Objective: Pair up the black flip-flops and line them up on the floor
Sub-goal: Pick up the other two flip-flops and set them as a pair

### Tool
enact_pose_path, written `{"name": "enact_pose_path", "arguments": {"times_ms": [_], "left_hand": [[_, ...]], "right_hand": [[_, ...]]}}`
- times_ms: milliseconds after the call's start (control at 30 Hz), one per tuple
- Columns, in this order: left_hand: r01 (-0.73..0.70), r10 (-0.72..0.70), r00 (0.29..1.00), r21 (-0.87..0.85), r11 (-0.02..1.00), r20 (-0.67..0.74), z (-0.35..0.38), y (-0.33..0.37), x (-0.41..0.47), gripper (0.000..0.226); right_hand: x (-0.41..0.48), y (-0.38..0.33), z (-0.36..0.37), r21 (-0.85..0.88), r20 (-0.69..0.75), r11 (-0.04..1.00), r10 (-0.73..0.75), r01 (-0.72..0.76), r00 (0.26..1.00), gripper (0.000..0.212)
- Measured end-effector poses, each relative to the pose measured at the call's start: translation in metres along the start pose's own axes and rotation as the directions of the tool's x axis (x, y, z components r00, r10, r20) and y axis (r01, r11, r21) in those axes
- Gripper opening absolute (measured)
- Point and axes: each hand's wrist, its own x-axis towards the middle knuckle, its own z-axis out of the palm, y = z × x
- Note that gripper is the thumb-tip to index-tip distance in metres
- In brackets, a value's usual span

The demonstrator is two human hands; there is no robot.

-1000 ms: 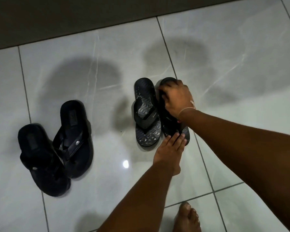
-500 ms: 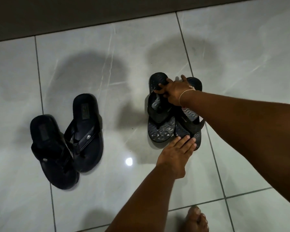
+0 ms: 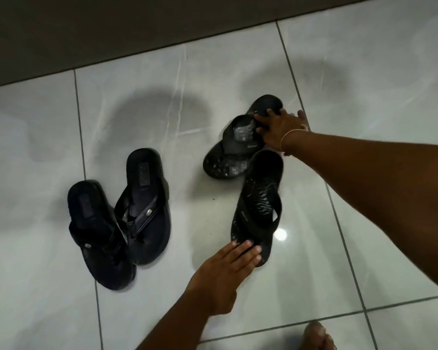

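**4 black flip-flops on a glossy tiled floor, both hands on the right-hand pair**

Head view: on the pale tile floor [image 3: 238, 72], the right hand [image 3: 280, 131] reaches far and grips the heel end of a patterned flip-flop [image 3: 234, 150], fingers curled over its edge, thumb hidden; that sandal lies slanted and blurred. Just near of it lies the second patterned flip-flop [image 3: 259, 205], heel far, toe near, its heel touching or overlapping the first. The left hand [image 3: 228, 271] lies flat, fingers together, fingertips [image 3: 248, 247] pressing on its toe end. To the left, well apart, 2 plain flip-flops, the left one [image 3: 96, 231] and the right one [image 3: 147, 203], overlap at the toes in a V. A bare foot [image 3: 317, 337] shows at the near edge.
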Motion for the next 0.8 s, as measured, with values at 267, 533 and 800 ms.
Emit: {"name": "enact_pose_path", "arguments": {"times_ms": [267,533,800], "left_hand": [[0.162,-0.163,0.984,-0.032,0.986,-0.068,0.007,-0.023,-0.03,0.074],[0.18,-0.18,0.984,-0.066,0.982,0.0,-0.021,-0.019,0.017,0.085],[0.196,-0.31,0.821,-0.274,0.942,-0.48,-0.092,-0.029,0.049,0.077]], "right_hand": [[-0.024,0.106,-0.008,0.289,-0.02,0.924,0.269,-0.252,0.963,0.053],[-0.112,0.104,0.051,0.177,0.008,0.981,-0.087,0.084,0.996,0.057],[-0.208,0.053,0.087,0.601,-0.355,0.797,0.337,-0.063,0.872,0.047]]}}
